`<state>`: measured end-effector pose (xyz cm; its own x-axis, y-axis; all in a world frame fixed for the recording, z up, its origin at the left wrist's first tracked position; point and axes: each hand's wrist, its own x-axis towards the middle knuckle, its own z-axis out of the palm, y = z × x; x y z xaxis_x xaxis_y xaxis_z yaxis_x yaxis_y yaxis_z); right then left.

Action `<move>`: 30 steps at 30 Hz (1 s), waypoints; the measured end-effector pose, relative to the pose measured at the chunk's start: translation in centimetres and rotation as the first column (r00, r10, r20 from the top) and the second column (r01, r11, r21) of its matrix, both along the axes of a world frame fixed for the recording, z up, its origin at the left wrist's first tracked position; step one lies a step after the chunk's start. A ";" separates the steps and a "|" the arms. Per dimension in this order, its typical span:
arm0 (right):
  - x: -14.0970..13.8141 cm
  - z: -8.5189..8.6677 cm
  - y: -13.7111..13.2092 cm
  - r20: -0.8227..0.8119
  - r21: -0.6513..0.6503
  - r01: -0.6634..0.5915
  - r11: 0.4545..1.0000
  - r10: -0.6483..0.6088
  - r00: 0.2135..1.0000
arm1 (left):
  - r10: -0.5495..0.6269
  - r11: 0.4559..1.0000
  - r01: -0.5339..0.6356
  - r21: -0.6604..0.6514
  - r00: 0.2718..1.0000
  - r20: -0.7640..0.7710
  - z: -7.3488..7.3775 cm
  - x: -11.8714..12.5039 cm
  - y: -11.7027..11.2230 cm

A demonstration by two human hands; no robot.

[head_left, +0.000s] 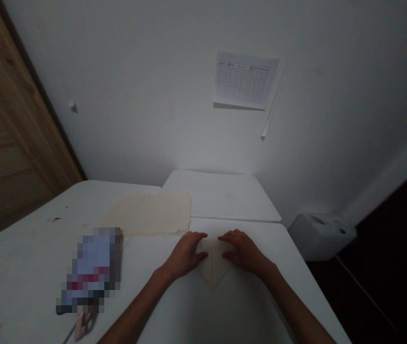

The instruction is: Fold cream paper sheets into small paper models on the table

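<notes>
Paper [215,260] folded to a point between my left grip [186,252] and right grip [245,252].
Both touch it, half-wide, pinch unclear; two flaps [219,273] meet, sheets [153,215] beyond the left grip lie unfolded.

- White rectangular paper sheet [244,81] on the wall [135,95] above the white surface [225,193]: printed grid with a heading row, lettering too small to read.
- Pale-blue, red-banded object [94,255] on the surface's left side: pixelated, nothing legible.

Folded paper [215,267]: tip at 6 o'clock
Left hand [186,253]: touching at 10
Right hand [244,251]: touching at 2
</notes>
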<state>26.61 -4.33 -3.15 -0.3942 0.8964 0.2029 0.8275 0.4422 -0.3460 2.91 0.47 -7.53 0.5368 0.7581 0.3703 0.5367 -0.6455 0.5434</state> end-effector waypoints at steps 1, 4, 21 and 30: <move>0.0 0.0 0.0 -0.006 0.003 -0.003 1.000 0.003 1.000 | 0.002 1.000 -0.002 -0.018 1.000 0.007 0.1 -0.1 0.1; 0.1 -0.4 0.1 -0.028 0.016 -0.001 1.000 0.002 1.000 | 0.000 0.999 0.002 -0.054 1.000 0.025 0.4 -0.3 0.1; 0.3 -1.8 -0.2 -0.090 -0.018 0.066 0.998 -0.067 0.994 | -0.050 0.998 0.052 0.038 0.998 -0.050 1.0 -0.9 -0.5; 0.4 -2.3 -1.2 -0.031 0.114 0.032 0.993 -0.029 0.999 | -0.134 0.990 0.138 0.025 0.982 -0.132 2.5 -0.9 -0.7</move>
